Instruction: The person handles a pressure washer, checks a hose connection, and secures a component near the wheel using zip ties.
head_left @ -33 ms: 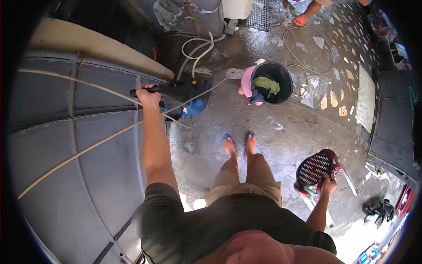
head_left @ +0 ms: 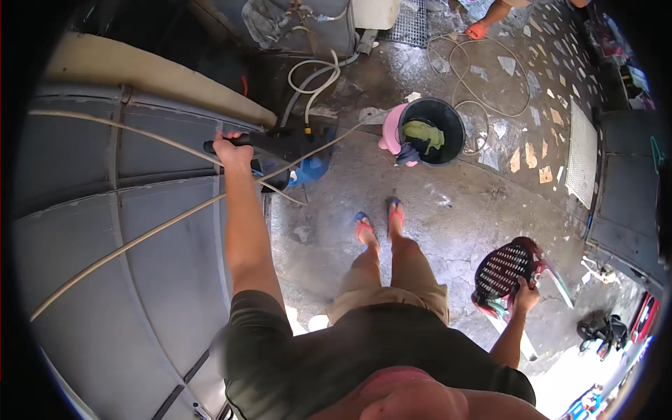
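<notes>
My left hand [head_left: 233,148] is closed round the black handle [head_left: 245,140] of a black-and-blue machine [head_left: 308,168], which stands low beside the grey metal gate. A thin beige hose [head_left: 308,155] crosses in front of the machine. Out to the right, my right hand [head_left: 526,297] grips the edge of a plastic stool [head_left: 505,271] with a dark, perforated seat. Reddish and pale green parts show round the seat, and the stool hangs tilted. Ahead of my feet, a black bucket [head_left: 456,143] holds green and dark cloths [head_left: 425,136], with something pink [head_left: 392,129] against its left side.
The grey gate [head_left: 168,245] fills the left. Coiled hoses [head_left: 308,87] lie ahead, and another coil [head_left: 490,112] is at the far right. A co-worker's red-gloved hand [head_left: 477,31] is at the top. A metal cabinet [head_left: 626,175] and a grating [head_left: 582,154] border the right.
My right foot has stepped slightly forward. The stool in my right hand has shifted a little to the right; my left hand stays on the handle.
</notes>
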Demonstrator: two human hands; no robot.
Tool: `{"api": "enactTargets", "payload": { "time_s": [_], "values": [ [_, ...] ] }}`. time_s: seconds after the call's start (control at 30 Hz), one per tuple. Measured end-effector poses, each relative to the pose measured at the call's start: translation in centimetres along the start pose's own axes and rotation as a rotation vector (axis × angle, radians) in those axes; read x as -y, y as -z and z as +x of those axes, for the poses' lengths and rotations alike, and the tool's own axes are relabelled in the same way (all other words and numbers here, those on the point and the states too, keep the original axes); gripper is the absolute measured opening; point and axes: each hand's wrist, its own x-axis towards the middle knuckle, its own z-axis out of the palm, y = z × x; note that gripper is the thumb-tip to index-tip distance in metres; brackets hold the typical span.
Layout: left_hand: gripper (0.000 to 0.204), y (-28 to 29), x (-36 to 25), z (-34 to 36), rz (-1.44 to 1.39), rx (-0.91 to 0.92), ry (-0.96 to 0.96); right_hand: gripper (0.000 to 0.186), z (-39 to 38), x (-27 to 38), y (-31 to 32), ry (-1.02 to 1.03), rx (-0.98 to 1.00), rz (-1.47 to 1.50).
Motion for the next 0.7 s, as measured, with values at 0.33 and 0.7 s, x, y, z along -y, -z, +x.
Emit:
{"api": "enactTargets", "payload": {
  "time_s": [0.33, 0.7],
  "values": [
    [0.032, -10.4, -4.6, -5.6, 0.074, 0.085, -0.076, 0.045, 4.9, 15.9, 0.2, 0.324, -0.048, -0.120],
    [0.029, -19.4, -7.2, -9.6, -0.124, 0.516, -0.034, 0.027, 4.2, 40.1, -7.1, 0.457, 0.215, 0.447]
  ]
}}
